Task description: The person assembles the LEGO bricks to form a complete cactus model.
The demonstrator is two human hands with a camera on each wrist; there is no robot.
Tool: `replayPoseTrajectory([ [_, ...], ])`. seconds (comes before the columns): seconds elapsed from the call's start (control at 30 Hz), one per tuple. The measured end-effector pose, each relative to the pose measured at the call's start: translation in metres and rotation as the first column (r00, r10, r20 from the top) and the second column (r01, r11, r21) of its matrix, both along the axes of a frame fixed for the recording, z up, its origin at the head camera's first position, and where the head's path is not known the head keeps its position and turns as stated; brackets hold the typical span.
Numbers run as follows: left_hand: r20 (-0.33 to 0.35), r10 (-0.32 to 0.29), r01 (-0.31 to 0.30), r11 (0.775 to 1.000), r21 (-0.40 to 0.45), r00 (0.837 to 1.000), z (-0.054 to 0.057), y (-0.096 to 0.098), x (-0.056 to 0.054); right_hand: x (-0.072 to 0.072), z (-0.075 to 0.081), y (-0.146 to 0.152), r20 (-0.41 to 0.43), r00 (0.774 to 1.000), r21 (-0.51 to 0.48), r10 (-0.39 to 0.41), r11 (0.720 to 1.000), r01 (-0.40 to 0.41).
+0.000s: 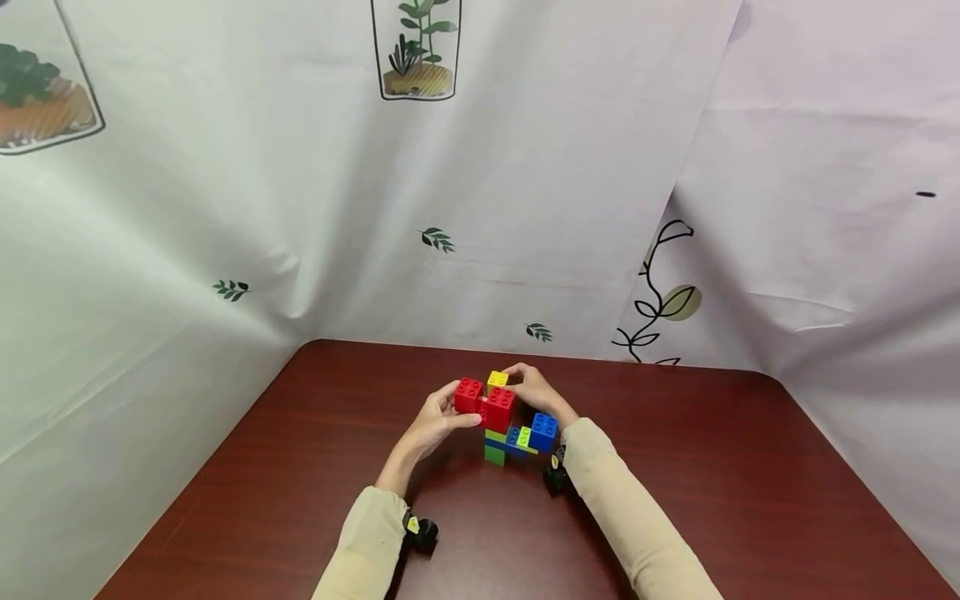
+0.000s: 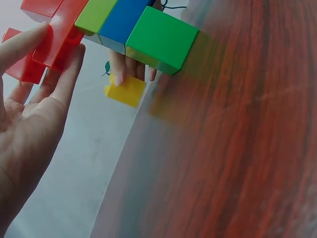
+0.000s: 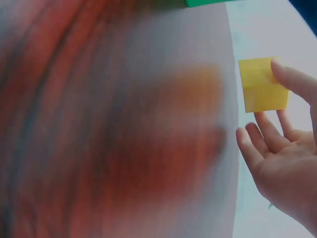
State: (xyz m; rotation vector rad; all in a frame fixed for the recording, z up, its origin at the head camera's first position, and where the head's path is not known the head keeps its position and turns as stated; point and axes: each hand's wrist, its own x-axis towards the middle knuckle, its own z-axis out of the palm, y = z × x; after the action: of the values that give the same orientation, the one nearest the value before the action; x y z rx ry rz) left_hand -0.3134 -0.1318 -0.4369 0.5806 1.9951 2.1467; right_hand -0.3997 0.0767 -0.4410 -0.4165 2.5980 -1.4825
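A build of toy building bricks stands on the table, with a green brick (image 1: 495, 456) at its foot and a blue brick (image 1: 543, 432) at the end of an arm to the right. Red bricks (image 1: 498, 408) top it. My left hand (image 1: 431, 423) grips these from the left, thumb in front; the left wrist view shows its fingers around a long red brick (image 2: 63, 30). Behind the build, my right hand (image 1: 538, 392) pinches a separate yellow brick (image 1: 497, 380). In the right wrist view the thumb lies on the yellow brick (image 3: 262, 89), with fingertips below it.
The dark red wooden table (image 1: 300, 492) stretches out on both sides of the build. Close behind its far edge hangs a pale cloth (image 1: 360, 208) with plant prints. A black wrist camera (image 1: 423, 536) sits on the left wrist, another (image 1: 555, 477) on the right.
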Motion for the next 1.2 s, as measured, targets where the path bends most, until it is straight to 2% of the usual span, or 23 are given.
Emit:
replayPoseTrajectory([
  [0.23, 0.025, 0.041, -0.04, 0.999, -0.029, 0.999, 0.0, -0.001, 0.001, 0.001, 0.006, 0.007, 0.08, 0.996, -0.114, -0.032, 0.993, 0.041],
  [0.37, 0.024, 0.054, -0.053, 0.998, -0.043, 0.998, 0.001, 0.001, 0.001, 0.003, 0.009, 0.013, 0.079, 0.996, -0.166, -0.04, 0.985, 0.053],
  [0.53, 0.021, 0.069, -0.068, 0.996, -0.057, 0.997, 0.0, 0.004, 0.001, 0.008, 0.017, 0.017, 0.081, 0.997, -0.24, -0.022, 0.97, 0.041],
  [0.7, 0.026, 0.071, -0.069, 0.995, -0.071, 0.997, -0.001, 0.007, 0.0, 0.017, 0.026, 0.016, 0.085, 0.996, -0.321, 0.03, 0.947, -0.001],
  [0.87, 0.013, 0.061, -0.06, 0.995, -0.084, 0.998, 0.0, 0.009, 0.001, 0.024, 0.036, 0.015, 0.056, 0.997, -0.328, 0.049, 0.944, -0.028],
  [1.2, 0.014, 0.1, -0.098, 0.991, -0.096, 0.995, 0.001, 0.01, 0.003, 0.037, 0.056, 0.02, 0.036, 0.995, -0.33, 0.093, 0.941, -0.076],
])
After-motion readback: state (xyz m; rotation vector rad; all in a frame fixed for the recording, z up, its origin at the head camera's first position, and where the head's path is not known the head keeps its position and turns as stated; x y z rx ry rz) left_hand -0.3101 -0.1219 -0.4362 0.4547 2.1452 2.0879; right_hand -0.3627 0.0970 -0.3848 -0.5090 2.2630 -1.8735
